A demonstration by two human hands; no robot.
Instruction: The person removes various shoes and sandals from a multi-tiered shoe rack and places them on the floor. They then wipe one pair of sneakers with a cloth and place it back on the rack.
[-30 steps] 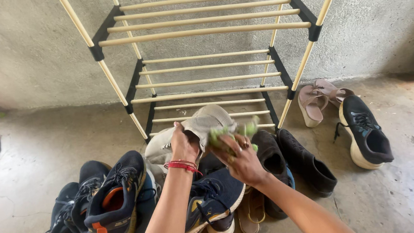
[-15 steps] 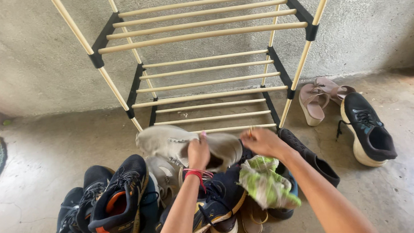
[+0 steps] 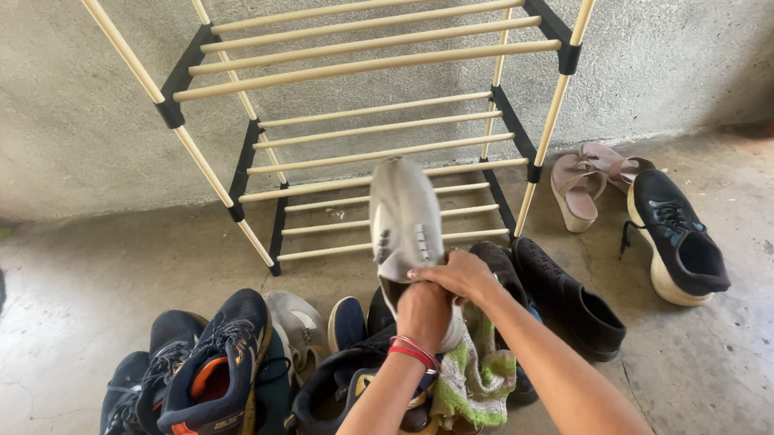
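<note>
Head view: grey shoe point(image 3: 403, 211) between fingers point(image 3: 429, 274).

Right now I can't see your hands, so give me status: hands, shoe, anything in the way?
Left hand and right hand grip pale grey lace-up sneaker, toe up. Green-white cloth draped below. Cream-barred rack stands ahead.
</note>
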